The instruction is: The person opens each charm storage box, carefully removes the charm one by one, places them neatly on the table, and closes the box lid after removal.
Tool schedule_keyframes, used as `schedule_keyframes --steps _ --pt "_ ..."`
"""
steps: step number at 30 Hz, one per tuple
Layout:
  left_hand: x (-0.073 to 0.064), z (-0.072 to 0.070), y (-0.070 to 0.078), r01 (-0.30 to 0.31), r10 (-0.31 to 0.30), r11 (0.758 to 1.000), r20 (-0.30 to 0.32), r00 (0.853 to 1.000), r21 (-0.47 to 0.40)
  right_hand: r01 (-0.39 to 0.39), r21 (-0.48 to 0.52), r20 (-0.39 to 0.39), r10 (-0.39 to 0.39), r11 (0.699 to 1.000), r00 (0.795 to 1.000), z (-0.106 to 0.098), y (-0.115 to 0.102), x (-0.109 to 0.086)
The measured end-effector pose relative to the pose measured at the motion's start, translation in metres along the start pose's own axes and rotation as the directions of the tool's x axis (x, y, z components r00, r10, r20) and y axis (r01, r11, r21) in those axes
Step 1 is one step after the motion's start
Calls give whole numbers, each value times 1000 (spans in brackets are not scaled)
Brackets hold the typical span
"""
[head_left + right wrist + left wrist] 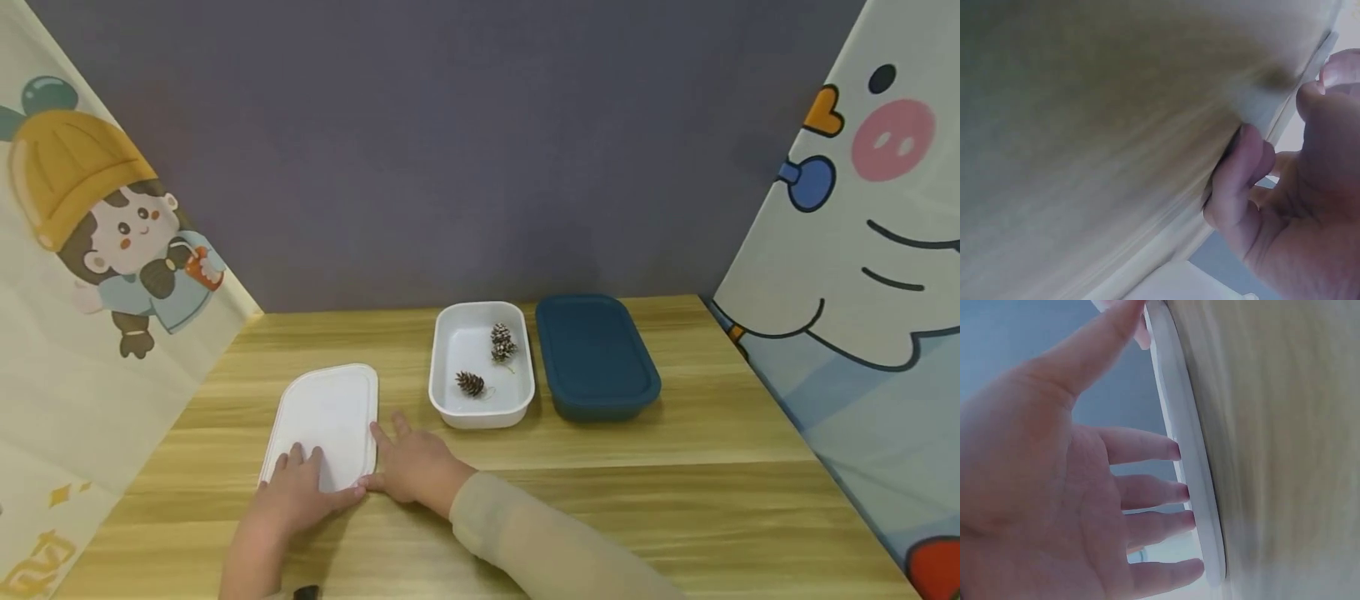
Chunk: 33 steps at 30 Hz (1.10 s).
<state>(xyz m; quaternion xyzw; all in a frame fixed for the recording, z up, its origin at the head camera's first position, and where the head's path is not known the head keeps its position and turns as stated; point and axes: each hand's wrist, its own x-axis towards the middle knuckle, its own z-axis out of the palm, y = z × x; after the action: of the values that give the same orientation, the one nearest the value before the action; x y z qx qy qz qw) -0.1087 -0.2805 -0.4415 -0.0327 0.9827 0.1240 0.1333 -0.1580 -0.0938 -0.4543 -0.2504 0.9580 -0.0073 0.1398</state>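
A white rectangular lid (330,412) with rounded corners lies flat on the wooden table at the left. My left hand (294,498) rests on its near part with fingers spread and straight. In the left wrist view those fingertips (1189,492) touch the lid's rim (1194,469), and the thumb reaches toward the near right corner. Beside the lid's right edge is my right hand (415,465), its thumb at that corner and its index finger further up the edge. The right wrist view shows this hand (1310,187) low over the table, some fingers bent against the wood.
Behind the right hand stands an uncovered white container (444,358) with a few pine cones (470,383) inside. To its right is a dark blue container with its lid (597,346) on. A grey partition (480,158) rises at the back, with printed panels on both sides.
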Motion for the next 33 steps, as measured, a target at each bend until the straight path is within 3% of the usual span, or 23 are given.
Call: schedule_keyframes --steps 11,23,29,33 --pt "12 -4 -11 -31 32 999 23 999 -34 2 -18 -9 -2 1000 1000 0 0 0" --pt "34 -27 -47 -72 72 997 4 997 19 1 -5 -7 -1 1000 1000 -3 0 -4" --pt "53 -37 -69 -114 115 992 -22 993 61 -9 -7 -3 9 1000 1000 -2 0 -4" --pt "65 -43 -83 -109 112 990 -24 993 90 -13 -2 6 13 1000 1000 -2 -1 -5"
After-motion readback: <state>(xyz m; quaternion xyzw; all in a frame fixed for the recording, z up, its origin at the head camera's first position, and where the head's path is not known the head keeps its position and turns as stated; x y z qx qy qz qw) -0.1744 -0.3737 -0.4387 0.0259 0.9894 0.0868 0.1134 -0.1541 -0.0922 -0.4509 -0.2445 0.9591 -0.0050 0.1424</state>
